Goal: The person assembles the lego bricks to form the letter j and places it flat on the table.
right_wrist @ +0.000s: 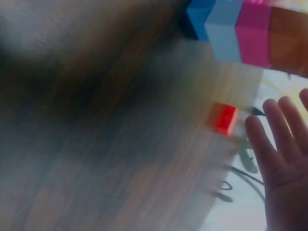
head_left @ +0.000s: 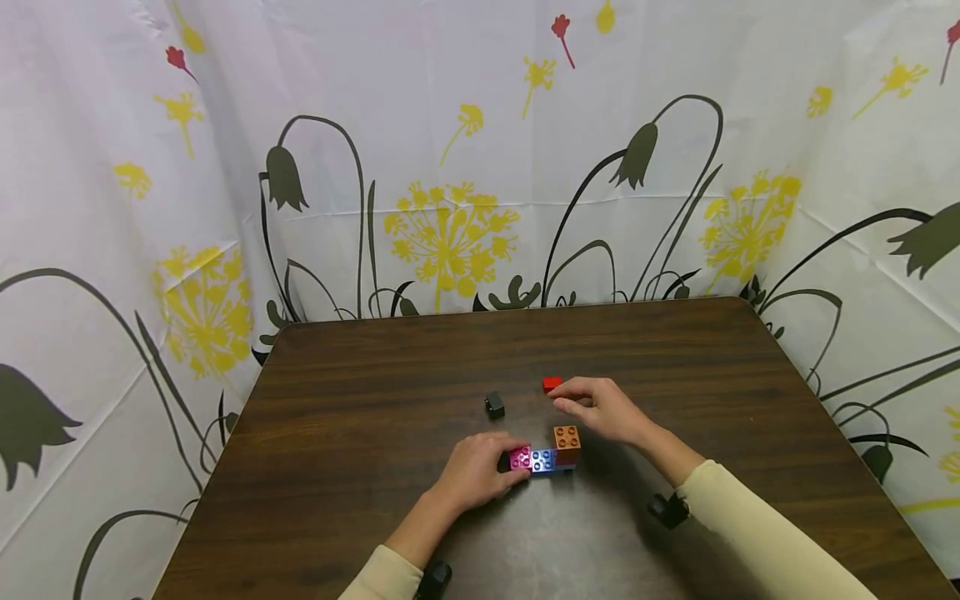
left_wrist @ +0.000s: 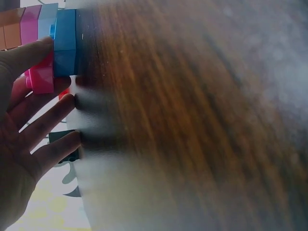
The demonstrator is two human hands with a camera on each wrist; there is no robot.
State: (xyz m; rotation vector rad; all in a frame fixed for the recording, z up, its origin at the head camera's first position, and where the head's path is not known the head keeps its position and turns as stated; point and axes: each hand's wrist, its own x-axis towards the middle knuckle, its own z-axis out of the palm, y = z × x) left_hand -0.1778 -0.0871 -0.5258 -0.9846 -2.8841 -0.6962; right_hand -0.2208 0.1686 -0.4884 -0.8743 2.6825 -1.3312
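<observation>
My left hand [head_left: 480, 468] holds the pink toy brick [head_left: 520, 457] at the left end of a built piece, thumb and fingers on opposite sides of it. A blue brick [head_left: 543, 460] with studs on top joins it. At the right end bricks stack up to an orange one [head_left: 567, 437] on top; from the side, the stack shows blue [left_wrist: 65, 42], light blue, pink and orange layers. Hovering past the stack, my right hand [head_left: 603, 408] has its fingers extended and holds nothing. Close by its fingertips lies a small red brick [head_left: 552, 383], seen whole in the right wrist view [right_wrist: 226, 120].
A black brick [head_left: 494, 405] sits on the dark wood table [head_left: 360, 400], beyond the left hand. Behind the table's far edge hangs a white curtain [head_left: 450, 100] with a flower print.
</observation>
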